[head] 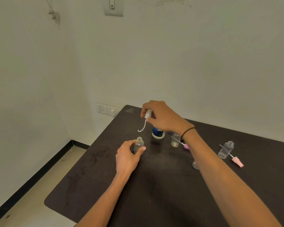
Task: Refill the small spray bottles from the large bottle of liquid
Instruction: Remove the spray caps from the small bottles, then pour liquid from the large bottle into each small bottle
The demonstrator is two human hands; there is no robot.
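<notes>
Plain room in a home or small office, sparsely fitted. Dark wood-grain tabletop (154, 185) pushed into a corner of bare off-white walls (203, 63). White socket plate (107, 109) on the wall just beyond the tabletop's far left corner; a second switch plate (113, 7) high above it. Beige tiled floor (39, 202) left of the tabletop, edged by a black skirting strip (39, 169). No lab or workshop fittings in view.

I am seeing a dark table (154, 194) standing against a pale wall (170, 54), with a wall socket (107, 110) sitting just off its far corner and what is perhaps a switch plate (113, 7) hanging higher up.
</notes>
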